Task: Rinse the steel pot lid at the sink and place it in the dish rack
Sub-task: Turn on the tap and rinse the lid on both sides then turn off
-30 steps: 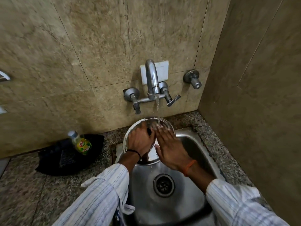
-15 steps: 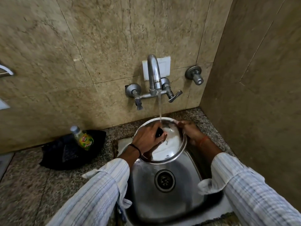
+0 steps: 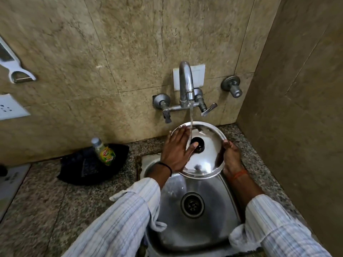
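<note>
The round steel pot lid, with a black knob at its middle, is held tilted over the back of the steel sink. Water runs from the tap onto the lid beside the knob. My left hand lies flat on the lid's left half, fingers spread, thumb touching the knob. My right hand grips the lid's right rim from below and behind. No dish rack is in view.
A green dish soap bottle stands on a black cloth on the granite counter left of the sink. A wall closes in on the right. A separate valve sticks out of the tiled back wall.
The lid has turned knob side up and tilted toward me. My left hand went from gripping the knob to lying flat on the lid. My right hand slid down along the right rim.
</note>
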